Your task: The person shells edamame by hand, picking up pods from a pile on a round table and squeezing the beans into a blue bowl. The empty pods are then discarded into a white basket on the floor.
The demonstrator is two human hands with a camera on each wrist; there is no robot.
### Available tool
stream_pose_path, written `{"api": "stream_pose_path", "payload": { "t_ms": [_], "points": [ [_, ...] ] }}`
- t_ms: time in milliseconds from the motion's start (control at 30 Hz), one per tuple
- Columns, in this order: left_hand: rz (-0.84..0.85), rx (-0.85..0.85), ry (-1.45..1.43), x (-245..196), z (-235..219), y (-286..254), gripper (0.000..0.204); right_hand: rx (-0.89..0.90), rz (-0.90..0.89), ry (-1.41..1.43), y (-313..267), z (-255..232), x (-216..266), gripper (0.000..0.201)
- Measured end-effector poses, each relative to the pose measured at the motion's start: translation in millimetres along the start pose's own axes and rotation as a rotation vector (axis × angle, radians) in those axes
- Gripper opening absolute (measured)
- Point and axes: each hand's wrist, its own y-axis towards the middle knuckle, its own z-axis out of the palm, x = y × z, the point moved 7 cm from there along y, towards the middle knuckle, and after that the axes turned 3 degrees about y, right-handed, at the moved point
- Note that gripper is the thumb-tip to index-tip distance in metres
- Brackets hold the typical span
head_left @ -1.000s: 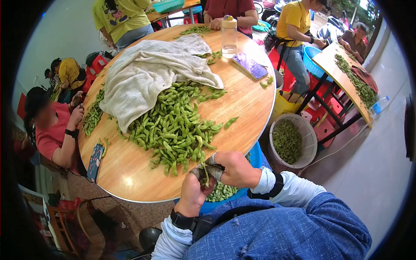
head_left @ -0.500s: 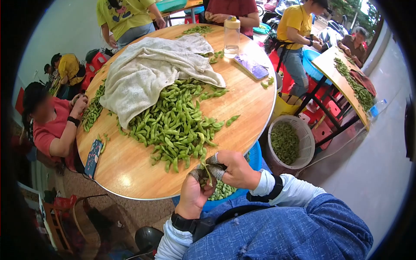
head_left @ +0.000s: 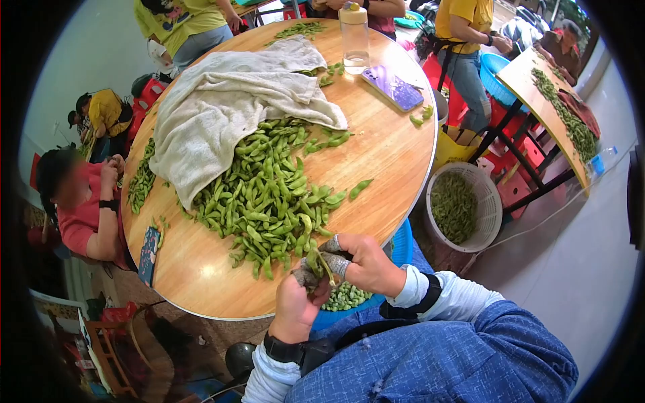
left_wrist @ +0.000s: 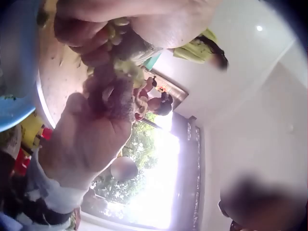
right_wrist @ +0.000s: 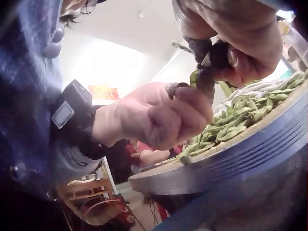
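Both hands meet close before the chest, fingertips touching. Left hand [head_left: 295,305]: fingers curled, thumb up, strap on the wrist. Right hand [head_left: 363,263]: fingers bent in a pinch, wrapped fingertips [head_left: 334,264]. Forearms in white sleeves, elbows drawn in.

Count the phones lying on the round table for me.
2. A purple phone lies at the far side beside the clear bottle; a dark one lies at the left edge. The towel could hide more.
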Motion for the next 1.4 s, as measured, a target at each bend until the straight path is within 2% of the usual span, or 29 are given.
{"api": "stream_pose_path", "payload": {
  "t_ms": [33, 100, 133, 233, 333, 433, 533, 633, 833, 933, 1033, 1067, 1167, 1267, 1400],
  "points": [
    [0.033, -0.015, 0.007, -5, -2, -3, 0.016, -0.004, 0.061, 0.025, 0, -3, -5, 0.011],
    [0.099, -0.042, 0.021, -17, -8, -10, 0.017, -0.026, 0.039, -0.058, 2, -8, -5, 0.013],
    [0.176, 0.025, 0.075, -26, -3, -15, 0.015, -0.036, 0.027, -0.102, 2, -11, -5, 0.014],
    [0.373, -0.057, 0.287, -37, 21, -24, 0.016, -0.056, -0.138, -0.195, 1, -9, 0, 0.011],
    [0.363, -0.068, 0.281, -35, 23, -21, 0.014, 0.016, -0.304, -0.356, -3, -7, 16, 0.011],
    [0.367, 0.098, 0.346, -34, 14, -15, 0.020, 0.068, -0.401, -0.485, -6, -4, 29, 0.014],
    [0.388, 0.038, 0.423, -38, 20, -22, 0.019, 0.113, -0.465, -0.565, -8, 1, 40, 0.017],
    [0.439, 0.029, 0.347, -37, 9, -15, 0.017, 0.112, -0.489, -0.597, -9, 8, 40, 0.019],
    [0.396, -0.107, 0.158, -29, -1, -6, 0.019, 0.152, -0.442, -0.708, -11, 16, 36, 0.017],
    [0.375, 0.010, 0.101, -29, -6, -7, 0.020, 0.078, -0.383, -0.603, -9, 7, 31, 0.009],
    [0.175, 0.112, 0.038, -34, -9, -6, 0.022, 0.270, 0.134, 0.194, 0, -3, -3, 0.009],
    [0.159, 0.205, 0.070, -34, -7, -6, 0.028, 0.348, 0.190, 0.329, 0, -1, -2, 0.012],
    [0.153, 0.279, 0.226, -35, 16, -17, 0.026, 0.459, 0.390, 0.455, -3, 1, 1, 0.011],
    [0.249, 0.300, 0.600, -31, 27, -18, 0.018, 0.442, 0.438, 0.476, -3, 1, -14, 0.010],
    [0.454, 0.249, 0.607, -35, 34, -16, 0.009, 0.416, 0.345, 0.352, 1, -3, -17, 0.011]
  ]
}}
